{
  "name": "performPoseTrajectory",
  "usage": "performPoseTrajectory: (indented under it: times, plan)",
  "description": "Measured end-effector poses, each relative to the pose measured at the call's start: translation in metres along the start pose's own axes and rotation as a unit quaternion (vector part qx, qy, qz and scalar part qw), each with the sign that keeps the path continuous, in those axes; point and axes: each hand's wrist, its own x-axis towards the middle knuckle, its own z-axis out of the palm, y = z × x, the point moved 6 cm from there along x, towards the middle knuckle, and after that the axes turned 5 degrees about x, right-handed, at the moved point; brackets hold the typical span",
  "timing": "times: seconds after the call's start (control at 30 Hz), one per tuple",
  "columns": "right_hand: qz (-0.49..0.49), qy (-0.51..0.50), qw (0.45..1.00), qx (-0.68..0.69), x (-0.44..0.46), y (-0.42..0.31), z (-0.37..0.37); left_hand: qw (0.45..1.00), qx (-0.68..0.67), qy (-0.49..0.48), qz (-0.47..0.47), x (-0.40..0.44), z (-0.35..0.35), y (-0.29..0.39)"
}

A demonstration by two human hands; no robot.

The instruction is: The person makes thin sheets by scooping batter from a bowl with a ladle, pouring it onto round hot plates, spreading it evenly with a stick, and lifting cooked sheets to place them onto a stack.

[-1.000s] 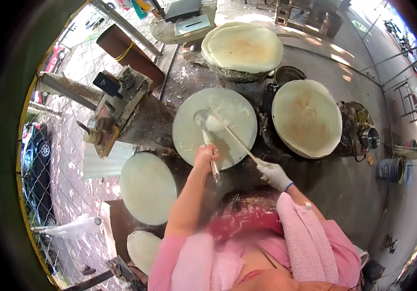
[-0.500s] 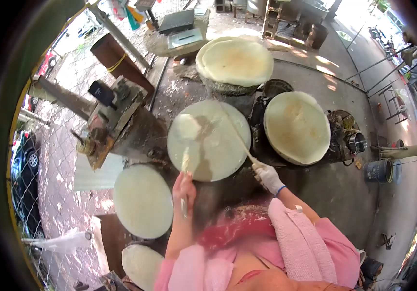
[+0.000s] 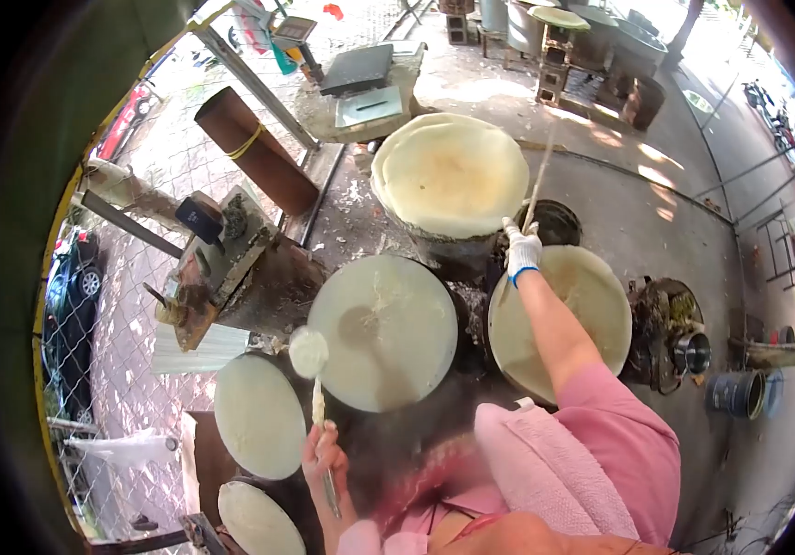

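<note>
My bare left hand (image 3: 325,453) is closed around the handle of a batter-coated ladle (image 3: 308,352), whose white round bowl hangs by the left edge of the middle round griddle (image 3: 411,370). A thin pale layer covers that griddle. My right hand (image 3: 523,248), in a white glove with a blue cuff, grips a long thin stick (image 3: 540,180) pointing up and away. It is above the far edge of the right griddle (image 3: 601,310), which bears a pale round sheet partly hidden by my forearm. Just left of this hand lies a stack of thin round flatbreads (image 3: 443,176).
Two more pale round surfaces, a left one (image 3: 257,416) and a lower-left one (image 3: 260,520), stand close by. A rusty pipe (image 3: 254,148), a wire fence (image 3: 124,370) and a metal block (image 3: 272,282) are at left. Buckets (image 3: 735,394) stand at right.
My right hand has swung forward with the stick, from near the middle griddle to beside the flatbread stack. My left hand has drawn the ladle back and left. The view has shifted.
</note>
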Motion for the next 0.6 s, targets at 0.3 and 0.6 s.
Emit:
performPoseTrajectory:
  times: [0.3,0.6]
  plan:
    - [-0.184,-0.084,0.979,0.014,0.017,-0.068,0.059,0.989,0.019,0.107,0.103,-0.031,0.012,-0.020]
    - [-0.250,-0.089,0.952,-0.151,0.072,-0.092,0.078,0.993,0.019,0.086,0.080,-0.018,0.021,-0.025]
